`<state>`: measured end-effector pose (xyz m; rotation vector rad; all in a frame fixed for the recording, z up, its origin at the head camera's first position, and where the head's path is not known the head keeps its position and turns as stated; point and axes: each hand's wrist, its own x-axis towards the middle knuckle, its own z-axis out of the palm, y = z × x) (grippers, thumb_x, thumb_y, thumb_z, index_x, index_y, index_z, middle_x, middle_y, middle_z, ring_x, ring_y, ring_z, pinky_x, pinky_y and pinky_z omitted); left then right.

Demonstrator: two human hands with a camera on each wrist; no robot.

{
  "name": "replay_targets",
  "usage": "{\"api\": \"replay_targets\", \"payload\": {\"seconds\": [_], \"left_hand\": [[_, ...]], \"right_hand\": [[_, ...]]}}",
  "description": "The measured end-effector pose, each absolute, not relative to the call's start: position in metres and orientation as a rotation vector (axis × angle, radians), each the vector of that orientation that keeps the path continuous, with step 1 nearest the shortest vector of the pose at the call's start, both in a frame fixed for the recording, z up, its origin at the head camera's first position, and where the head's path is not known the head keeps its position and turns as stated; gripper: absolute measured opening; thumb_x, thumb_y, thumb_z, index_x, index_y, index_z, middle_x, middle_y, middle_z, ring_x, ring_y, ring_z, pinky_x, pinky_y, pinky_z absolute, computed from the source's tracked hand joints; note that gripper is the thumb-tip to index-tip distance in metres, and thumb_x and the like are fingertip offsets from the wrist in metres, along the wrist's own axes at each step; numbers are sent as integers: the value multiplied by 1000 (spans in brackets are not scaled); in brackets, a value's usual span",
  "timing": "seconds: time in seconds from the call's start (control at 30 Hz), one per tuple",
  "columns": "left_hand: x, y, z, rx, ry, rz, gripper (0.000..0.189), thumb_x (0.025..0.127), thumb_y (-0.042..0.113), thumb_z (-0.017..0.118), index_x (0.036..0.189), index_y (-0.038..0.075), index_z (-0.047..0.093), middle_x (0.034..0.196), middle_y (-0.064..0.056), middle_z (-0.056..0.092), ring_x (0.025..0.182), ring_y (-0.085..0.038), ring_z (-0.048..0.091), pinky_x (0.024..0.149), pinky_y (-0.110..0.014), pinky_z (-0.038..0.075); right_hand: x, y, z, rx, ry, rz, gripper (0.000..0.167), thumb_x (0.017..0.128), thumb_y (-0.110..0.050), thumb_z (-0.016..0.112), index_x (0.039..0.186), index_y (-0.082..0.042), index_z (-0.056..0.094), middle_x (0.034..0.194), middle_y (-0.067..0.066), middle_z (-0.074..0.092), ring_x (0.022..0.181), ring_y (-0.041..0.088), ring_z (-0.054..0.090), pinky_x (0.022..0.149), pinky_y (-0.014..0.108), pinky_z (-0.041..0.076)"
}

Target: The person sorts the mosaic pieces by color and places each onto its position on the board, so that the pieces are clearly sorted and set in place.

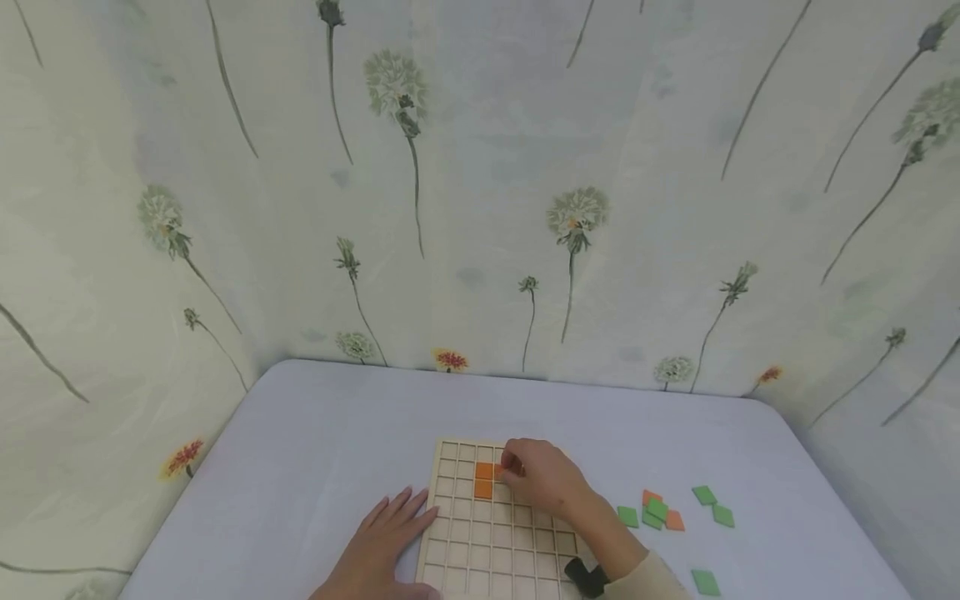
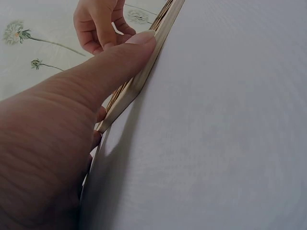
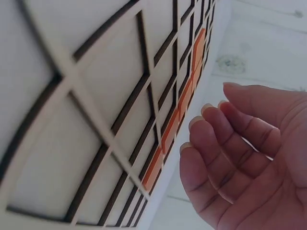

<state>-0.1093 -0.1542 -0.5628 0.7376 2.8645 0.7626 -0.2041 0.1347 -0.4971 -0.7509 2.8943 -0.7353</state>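
On the pale, cloth-like surface [image 1: 337, 433], thin orange square tiles [image 1: 483, 489] are seated in a light wooden grid board's [image 1: 480, 554] far cells; presumably light, stiff, best pinched edgewise. Left hand [image 1: 382, 542] and right hand [image 1: 547, 475] grips are parted, empty.

The left hand [image 1: 390, 537] is laid with fingers extended and thumb spread aside; the right hand [image 1: 546, 475] is poised, fingers loosely bent, thumb apart.

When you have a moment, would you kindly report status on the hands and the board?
Left hand touching board. Right hand over board, no tile visible in it. Orange tiles set in board. Loose tiles right of board, seemingly not obstructing.
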Motion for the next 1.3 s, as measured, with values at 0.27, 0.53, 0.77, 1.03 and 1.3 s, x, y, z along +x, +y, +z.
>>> {"api": "replay_targets", "payload": {"seconds": [0.27, 0.53, 0.77, 1.03, 1.3], "left_hand": [[-109, -154, -560, 743, 2860, 798, 108, 76, 80, 72, 158, 13, 48, 167, -9, 38, 155, -37, 27, 124, -62, 23], [-109, -154, -562, 739, 2879, 778, 109, 75, 81, 71, 157, 13, 49, 166, -9, 39, 155, -37, 28, 123, -62, 23], [-110, -154, -565, 780, 2893, 773, 108, 77, 81, 71, 156, 10, 50, 165, -12, 40, 153, -39, 30, 122, -63, 26], [-110, -152, -566, 788, 2908, 745, 107, 77, 81, 70, 156, 10, 50, 164, -13, 41, 153, -40, 32, 121, -63, 27], [-110, -155, -569, 832, 2930, 740, 105, 78, 81, 68, 154, 10, 52, 163, -13, 43, 151, -40, 34, 119, -64, 31]], "right_hand": [[-204, 157, -496, -687, 2898, -746, 9, 100, -20, 71, 92, -22, 68, 81, -14, 61, 72, 7, 56, 64, 30, 51], [-198, 187, -483, -683, 2839, -881, 8, 104, -23, 68, 99, -18, 71, 86, -10, 67, 73, 6, 59, 63, 29, 52], [-195, 214, -475, -490, 2894, -853, 4, 100, -21, 72, 96, -20, 70, 84, -12, 65, 76, 9, 58, 64, 29, 52], [-191, 249, -476, -303, 2900, -813, 5, 99, -21, 74, 99, -18, 71, 89, -9, 67, 79, 11, 59, 70, 33, 53], [-187, 281, -475, -299, 2902, -861, 11, 99, -25, 73, 102, -15, 70, 96, -5, 70, 80, 11, 63, 69, 33, 54]]}}
